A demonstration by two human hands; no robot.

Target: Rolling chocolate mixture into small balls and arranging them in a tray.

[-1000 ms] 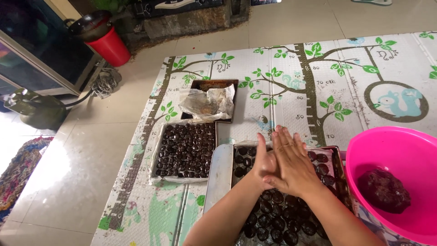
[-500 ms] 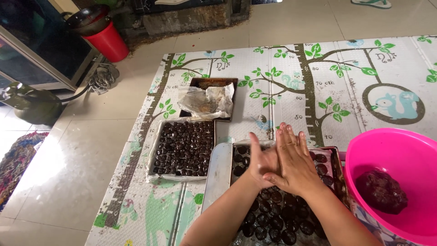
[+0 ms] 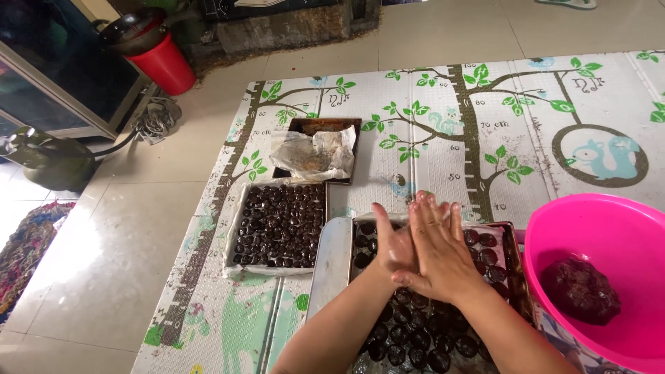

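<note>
My left hand (image 3: 388,246) and my right hand (image 3: 438,248) are pressed palm to palm, fingers straight, above a metal tray (image 3: 329,263) filled with several dark round dough balls (image 3: 409,336). Whatever lies between the palms is hidden. At my right stands a pink plastic bowl (image 3: 609,221) with a lump of dark dough (image 3: 580,291) in it. To the left of my hands sits a second paper-lined tray (image 3: 235,235) full of dark balls. Behind that one is a dark baking tray (image 3: 318,125) holding crumpled paper (image 3: 312,156).
Everything rests on a foam play mat (image 3: 443,118) printed with trees and animals, laid on a tiled floor (image 3: 104,256). A red bucket (image 3: 166,66) under a dark pan, a green gas cylinder (image 3: 48,159) and a glass-fronted cabinet (image 3: 55,69) stand at the back left.
My palms stay pressed together and shift slightly against each other. The view has dipped and moved a little; the trays and bowl have not moved.
</note>
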